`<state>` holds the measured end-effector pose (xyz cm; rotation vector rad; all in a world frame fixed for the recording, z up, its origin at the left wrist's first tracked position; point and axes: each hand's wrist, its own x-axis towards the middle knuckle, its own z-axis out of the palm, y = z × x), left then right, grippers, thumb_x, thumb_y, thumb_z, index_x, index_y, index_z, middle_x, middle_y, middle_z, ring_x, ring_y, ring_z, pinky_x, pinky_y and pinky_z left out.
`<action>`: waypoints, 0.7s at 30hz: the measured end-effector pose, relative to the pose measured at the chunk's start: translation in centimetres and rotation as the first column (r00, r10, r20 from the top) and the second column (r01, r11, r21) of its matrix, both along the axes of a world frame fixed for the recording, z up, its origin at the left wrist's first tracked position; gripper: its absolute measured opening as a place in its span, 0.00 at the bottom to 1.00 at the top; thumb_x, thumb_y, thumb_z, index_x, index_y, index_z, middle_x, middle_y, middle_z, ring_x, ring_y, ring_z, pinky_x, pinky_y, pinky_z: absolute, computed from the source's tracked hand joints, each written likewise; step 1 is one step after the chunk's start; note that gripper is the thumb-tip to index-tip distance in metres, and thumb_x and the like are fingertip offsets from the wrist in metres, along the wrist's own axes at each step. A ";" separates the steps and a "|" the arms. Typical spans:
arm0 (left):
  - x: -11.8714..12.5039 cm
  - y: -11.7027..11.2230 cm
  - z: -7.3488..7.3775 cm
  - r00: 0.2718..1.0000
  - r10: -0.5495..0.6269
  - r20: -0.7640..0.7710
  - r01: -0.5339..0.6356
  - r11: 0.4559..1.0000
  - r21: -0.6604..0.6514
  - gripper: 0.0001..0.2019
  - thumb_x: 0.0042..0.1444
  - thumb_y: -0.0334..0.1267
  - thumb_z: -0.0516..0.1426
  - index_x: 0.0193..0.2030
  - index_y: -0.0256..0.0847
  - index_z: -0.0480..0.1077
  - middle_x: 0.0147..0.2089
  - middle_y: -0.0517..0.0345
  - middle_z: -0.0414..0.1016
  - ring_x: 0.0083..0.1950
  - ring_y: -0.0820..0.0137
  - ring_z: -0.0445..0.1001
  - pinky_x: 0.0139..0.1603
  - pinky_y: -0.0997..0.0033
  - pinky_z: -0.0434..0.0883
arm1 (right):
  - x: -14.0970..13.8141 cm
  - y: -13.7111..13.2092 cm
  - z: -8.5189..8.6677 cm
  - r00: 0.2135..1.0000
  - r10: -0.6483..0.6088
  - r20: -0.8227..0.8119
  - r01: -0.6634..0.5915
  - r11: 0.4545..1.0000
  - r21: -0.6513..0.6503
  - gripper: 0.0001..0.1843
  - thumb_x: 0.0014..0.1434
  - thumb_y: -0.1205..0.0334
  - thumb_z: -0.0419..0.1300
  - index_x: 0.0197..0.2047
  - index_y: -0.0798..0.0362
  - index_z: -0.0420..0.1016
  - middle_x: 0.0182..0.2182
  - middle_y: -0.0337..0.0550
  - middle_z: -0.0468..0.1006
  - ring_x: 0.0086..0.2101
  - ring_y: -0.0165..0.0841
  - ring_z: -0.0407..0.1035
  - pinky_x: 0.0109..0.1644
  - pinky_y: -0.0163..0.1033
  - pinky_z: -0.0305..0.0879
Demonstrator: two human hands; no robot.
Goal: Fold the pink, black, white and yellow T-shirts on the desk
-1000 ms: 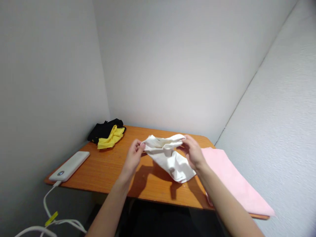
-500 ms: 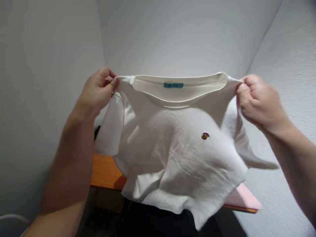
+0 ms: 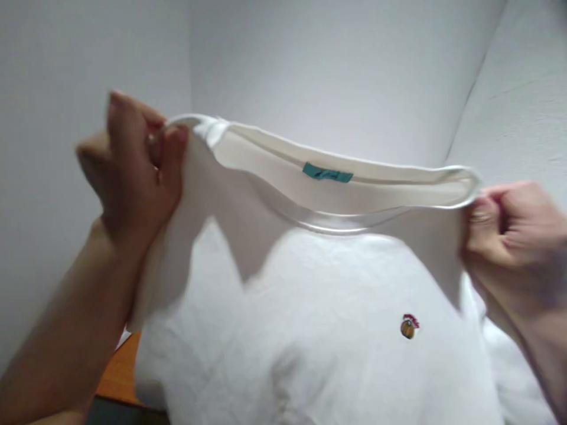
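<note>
A white T-shirt [image 3: 336, 283] hangs spread between my two hands, its front facing me. My left hand [image 3: 137, 159] pinches the shoulder at the left, beside the neckline. At the right, my right hand [image 3: 518, 236] is closed on the other shoulder, close to the collar's end and a little lower than the left one. Inside the wide neck opening shows a teal label [image 3: 328, 173]. A small brown and red embroidered emblem [image 3: 410, 326] sits on the chest at the right. The shirt's lower part runs out of view.
Behind the shirt, an orange-brown wooden table [image 3: 119, 372] shows at the lower left, mostly hidden by the cloth. Plain pale walls [image 3: 336, 71] meet in corners at the back left and right.
The shirt has come up closer to me and looks larger. My left hand has moved left and up, my right hand right and lower, so the neckline now slopes down to the right.
</note>
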<state>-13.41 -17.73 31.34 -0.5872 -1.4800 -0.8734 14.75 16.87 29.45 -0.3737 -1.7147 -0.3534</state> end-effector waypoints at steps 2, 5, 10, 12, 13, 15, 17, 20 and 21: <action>-2.6 2.1 -0.1 0.993 0.094 0.073 -0.077 0.975 -0.207 0.24 0.66 0.57 0.45 0.54 0.38 0.65 0.40 0.53 0.71 0.43 0.62 0.71 0.50 0.56 0.65 | -3.5 1.5 -0.6 0.997 -0.008 0.083 0.007 1.000 0.012 0.19 0.68 0.48 0.45 0.39 0.50 0.71 0.24 0.42 0.68 0.25 0.34 0.61 0.30 0.39 0.51; -8.2 7.8 -1.5 0.962 0.114 0.249 0.020 0.877 -0.481 0.23 0.67 0.54 0.45 0.49 0.37 0.68 0.37 0.50 0.73 0.42 0.58 0.73 0.46 0.58 0.65 | -10.5 6.0 -3.0 0.930 -0.074 0.359 0.110 0.991 -0.080 0.20 0.70 0.49 0.43 0.39 0.52 0.70 0.26 0.43 0.72 0.26 0.35 0.65 0.30 0.38 0.51; -15.3 17.6 -10.2 0.897 0.126 0.423 0.237 0.672 -0.702 0.15 0.66 0.43 0.49 0.51 0.35 0.68 0.48 0.40 0.75 0.51 0.55 0.73 0.51 0.60 0.66 | -20.6 11.9 -10.8 0.704 0.054 0.708 0.251 0.914 -0.320 0.18 0.70 0.57 0.44 0.54 0.59 0.66 0.48 0.60 0.73 0.46 0.43 0.69 0.44 0.40 0.59; -15.5 19.1 -15.6 0.861 0.139 0.489 0.327 0.585 -0.742 0.17 0.64 0.42 0.50 0.55 0.34 0.67 0.57 0.35 0.70 0.58 0.53 0.69 0.57 0.56 0.63 | -22.0 11.9 -14.5 0.645 0.113 0.756 0.248 0.905 -0.346 0.19 0.69 0.59 0.47 0.57 0.62 0.65 0.50 0.62 0.71 0.50 0.44 0.67 0.49 0.42 0.60; -15.2 19.2 -18.4 0.841 0.149 0.521 0.372 0.539 -0.755 0.18 0.64 0.42 0.50 0.56 0.34 0.67 0.62 0.35 0.66 0.62 0.52 0.66 0.60 0.55 0.61 | -22.2 11.6 -16.5 0.614 0.141 0.776 0.233 0.907 -0.349 0.19 0.69 0.59 0.48 0.57 0.61 0.66 0.50 0.61 0.72 0.51 0.44 0.67 0.51 0.42 0.60; -14.0 18.7 -24.0 0.793 0.182 0.582 0.461 0.445 -0.768 0.22 0.64 0.46 0.50 0.60 0.38 0.66 0.68 0.40 0.60 0.68 0.52 0.60 0.65 0.53 0.56 | -21.7 10.6 -20.8 0.534 0.214 0.818 0.192 0.912 -0.364 0.20 0.68 0.56 0.49 0.56 0.59 0.69 0.50 0.58 0.73 0.51 0.43 0.67 0.53 0.43 0.60; -12.8 17.8 -28.6 0.738 0.236 0.632 0.527 0.383 -0.759 0.27 0.64 0.53 0.47 0.64 0.41 0.63 0.70 0.43 0.57 0.71 0.50 0.54 0.67 0.48 0.52 | -20.7 9.8 -25.1 0.443 0.290 0.848 0.150 0.909 -0.389 0.25 0.67 0.50 0.50 0.60 0.57 0.68 0.56 0.57 0.71 0.56 0.45 0.64 0.58 0.45 0.57; -12.0 17.0 -32.9 0.660 0.318 0.681 0.584 0.352 -0.731 0.33 0.63 0.59 0.43 0.69 0.43 0.56 0.72 0.44 0.50 0.73 0.48 0.46 0.67 0.40 0.47 | -19.4 9.6 -30.4 0.343 0.377 0.860 0.171 0.875 -0.452 0.38 0.66 0.39 0.46 0.69 0.56 0.55 0.68 0.59 0.52 0.66 0.52 0.45 0.66 0.52 0.45; -12.1 17.0 -33.5 0.641 0.336 0.690 0.593 0.355 -0.723 0.34 0.63 0.60 0.43 0.70 0.43 0.54 0.73 0.44 0.47 0.74 0.48 0.44 0.67 0.39 0.45 | -19.2 9.8 -31.5 0.329 0.392 0.859 0.200 0.860 -0.469 0.40 0.66 0.37 0.43 0.71 0.55 0.51 0.70 0.58 0.46 0.68 0.53 0.39 0.67 0.55 0.42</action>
